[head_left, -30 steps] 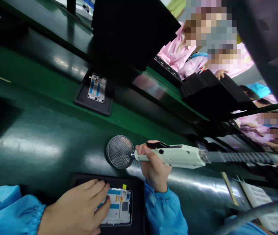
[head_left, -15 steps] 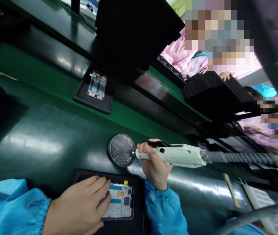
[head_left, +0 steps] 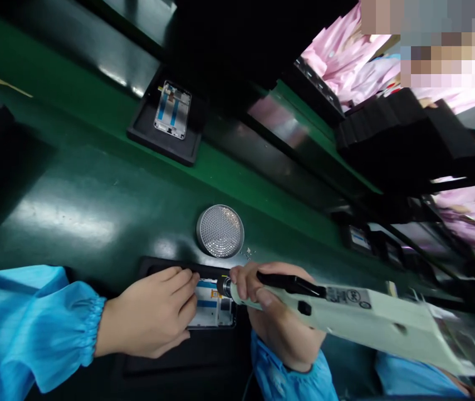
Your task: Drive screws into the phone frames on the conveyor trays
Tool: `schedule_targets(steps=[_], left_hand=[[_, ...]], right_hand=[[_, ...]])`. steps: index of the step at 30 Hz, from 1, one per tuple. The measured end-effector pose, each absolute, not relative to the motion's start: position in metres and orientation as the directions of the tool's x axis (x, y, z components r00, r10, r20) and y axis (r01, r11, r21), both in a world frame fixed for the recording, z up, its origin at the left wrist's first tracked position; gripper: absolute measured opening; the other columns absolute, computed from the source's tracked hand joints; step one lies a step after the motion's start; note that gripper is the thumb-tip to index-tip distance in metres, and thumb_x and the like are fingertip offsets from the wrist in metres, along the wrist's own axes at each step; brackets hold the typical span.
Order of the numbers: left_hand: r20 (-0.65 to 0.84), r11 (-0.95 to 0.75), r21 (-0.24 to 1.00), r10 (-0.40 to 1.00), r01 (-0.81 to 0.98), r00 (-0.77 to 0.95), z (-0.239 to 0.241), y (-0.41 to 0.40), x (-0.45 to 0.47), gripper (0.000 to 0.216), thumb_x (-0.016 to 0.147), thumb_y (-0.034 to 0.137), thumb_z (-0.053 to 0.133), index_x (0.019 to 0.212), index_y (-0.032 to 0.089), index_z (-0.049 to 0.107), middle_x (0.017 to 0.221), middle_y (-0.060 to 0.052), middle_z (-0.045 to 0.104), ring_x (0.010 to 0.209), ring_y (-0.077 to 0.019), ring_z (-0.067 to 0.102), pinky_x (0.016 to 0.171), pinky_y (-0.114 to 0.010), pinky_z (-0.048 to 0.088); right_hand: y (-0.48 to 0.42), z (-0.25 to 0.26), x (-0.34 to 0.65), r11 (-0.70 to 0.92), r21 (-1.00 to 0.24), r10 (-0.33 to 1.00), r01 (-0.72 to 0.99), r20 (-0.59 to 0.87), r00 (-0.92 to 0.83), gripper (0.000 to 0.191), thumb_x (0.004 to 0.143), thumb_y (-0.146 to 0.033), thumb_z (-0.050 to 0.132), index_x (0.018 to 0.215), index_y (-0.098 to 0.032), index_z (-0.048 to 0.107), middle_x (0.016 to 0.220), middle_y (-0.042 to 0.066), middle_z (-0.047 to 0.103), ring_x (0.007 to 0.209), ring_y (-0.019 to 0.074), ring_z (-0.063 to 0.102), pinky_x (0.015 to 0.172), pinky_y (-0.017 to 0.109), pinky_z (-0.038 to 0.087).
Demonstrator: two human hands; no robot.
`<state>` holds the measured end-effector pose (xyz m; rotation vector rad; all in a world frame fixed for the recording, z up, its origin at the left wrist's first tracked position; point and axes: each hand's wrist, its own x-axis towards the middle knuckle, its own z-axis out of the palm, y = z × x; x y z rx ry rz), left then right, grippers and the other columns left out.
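Head view: left hand (head_left: 153,314) lies flat, fingers pressed down on the phone frame (head_left: 214,303) to steady it; the frame sits in a black tray (head_left: 187,362) on the green table (head_left: 74,206), right at the near edge. Right hand (head_left: 270,312) is wrapped around a white electric screwdriver (head_left: 346,317), thumb and fingers gripping the front of the barrel, tip down at the frame's top right corner. Can't tell whether the bit is seated on a screw; the hand covers the contact point. Round perforated metal dish (head_left: 220,231) sits just beyond the tray, a few tiny screws (head_left: 246,253) loose on the table beside it. Progress, as a judgement: fastening is in hand on this unit, how many screws are in can't be read. Second phone frame in its own tray (head_left: 164,125) sits well apart on the belt beyond. Co-workers in pink sleeves (head_left: 337,55) at far right.
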<state>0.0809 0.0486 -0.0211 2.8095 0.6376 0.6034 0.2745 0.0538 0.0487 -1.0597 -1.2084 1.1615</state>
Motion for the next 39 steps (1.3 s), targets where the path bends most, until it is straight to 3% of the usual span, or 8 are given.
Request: schedule_targets(steps=[25, 39], left_hand=[[0.355, -0.892, 0.268, 0.443, 0.364, 0.823, -0.0187, 0.0495, 0.0826, 0.044, 0.087, 0.046, 0.061, 0.107, 0.007, 0.066, 0.117, -0.021, 0.068, 0.106, -0.032, 0.064, 0.095, -0.042, 0.047], [0.356, -0.893, 0.275, 0.439, 0.356, 0.825, -0.0191, 0.0504, 0.0827, 0.042, 0.088, 0.044, 0.061, 0.106, 0.007, 0.066, 0.115, -0.021, 0.068, 0.104, -0.0315, 0.063, 0.094, -0.042, 0.047]], right_hand=[[0.0577, 0.0416, 0.2701, 0.111, -0.991, 0.994, -0.074, 0.111, 0.005, 0.024, 0.082, -0.018, 0.066, 0.101, -0.031, 0.07, 0.059, -0.004, 0.056, 0.058, 0.0145, 0.054, 0.064, 0.034, 0.052], [0.0529, 0.0385, 0.2672, 0.144, -0.989, 0.988, -0.041, 0.145, -0.042, 0.013, 0.085, -0.018, 0.065, 0.096, -0.025, 0.066, 0.062, -0.004, 0.057, 0.06, 0.0124, 0.057, 0.07, 0.036, 0.053]])
